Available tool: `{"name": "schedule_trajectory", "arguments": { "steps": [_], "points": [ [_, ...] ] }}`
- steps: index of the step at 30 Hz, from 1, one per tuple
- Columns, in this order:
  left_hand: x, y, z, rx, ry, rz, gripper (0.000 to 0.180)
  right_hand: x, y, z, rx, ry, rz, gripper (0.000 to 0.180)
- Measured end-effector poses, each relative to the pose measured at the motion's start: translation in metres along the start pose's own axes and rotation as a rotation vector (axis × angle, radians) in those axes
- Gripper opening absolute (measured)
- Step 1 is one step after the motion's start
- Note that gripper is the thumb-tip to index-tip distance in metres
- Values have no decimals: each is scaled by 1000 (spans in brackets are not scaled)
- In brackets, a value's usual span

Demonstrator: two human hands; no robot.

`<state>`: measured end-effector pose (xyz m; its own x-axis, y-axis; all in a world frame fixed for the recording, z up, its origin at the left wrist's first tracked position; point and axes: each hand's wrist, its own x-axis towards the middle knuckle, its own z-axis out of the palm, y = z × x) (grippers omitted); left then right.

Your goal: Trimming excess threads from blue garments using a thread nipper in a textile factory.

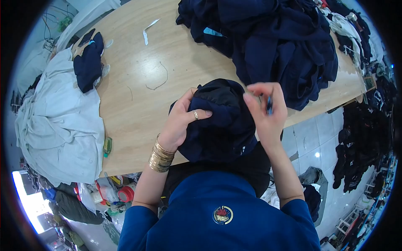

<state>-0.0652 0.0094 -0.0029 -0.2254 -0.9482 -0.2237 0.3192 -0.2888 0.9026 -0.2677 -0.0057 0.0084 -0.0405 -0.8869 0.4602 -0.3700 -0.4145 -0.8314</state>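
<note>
Risk: bunched navy fabric garment (222, 121) at near edge of pale wooden table (138, 104), left hand (184, 119) clamped around it, right hand (266, 108) pinching small dark tool (269, 104). Could nick cloth or thumb; loose folds.

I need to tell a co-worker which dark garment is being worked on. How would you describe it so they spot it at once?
On the wooden table, look at the near edge. The navy garment there is bunched under the left hand, apart from the big navy pile farther back.
</note>
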Motion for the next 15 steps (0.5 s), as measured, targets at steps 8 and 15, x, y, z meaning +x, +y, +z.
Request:
{"name": "schedule_trajectory", "arguments": {
  "steps": [8, 15],
  "points": [
    [0, -7, 14, -21, 82, 65, 36, -23, -5, 7, -101, -64, -296, 32],
    [-1, -11, 21, 11, 131, 90, 31, -27, 10, 20, -172, 7, -349, 33]
  ]
}}
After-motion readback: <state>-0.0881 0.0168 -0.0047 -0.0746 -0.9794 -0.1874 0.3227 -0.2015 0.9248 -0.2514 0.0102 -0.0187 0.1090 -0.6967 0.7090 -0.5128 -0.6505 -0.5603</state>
